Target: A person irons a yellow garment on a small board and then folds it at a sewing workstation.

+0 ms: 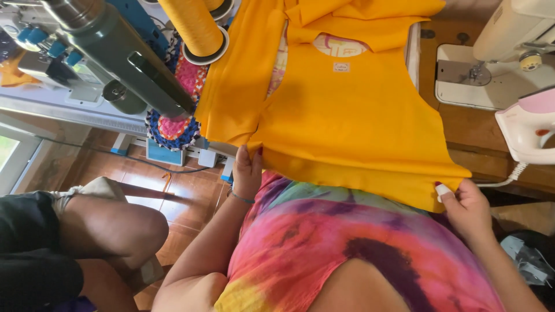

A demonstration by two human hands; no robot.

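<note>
Yellow garment (347, 110) spread flat over the desk (480, 133), hem toward the body. Left hand (247, 172) pinched on the near-left hem corner, right hand (465, 205) gripping the near-right corner — light, limp cloth, probably prone to sagging; best taken at hem edges.

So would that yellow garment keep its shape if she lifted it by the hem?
Probably not. The yellow garment drapes and folds, so it looks floppy. Both hands, left and right, pinch its hem lightly, suggesting it is light.
</note>
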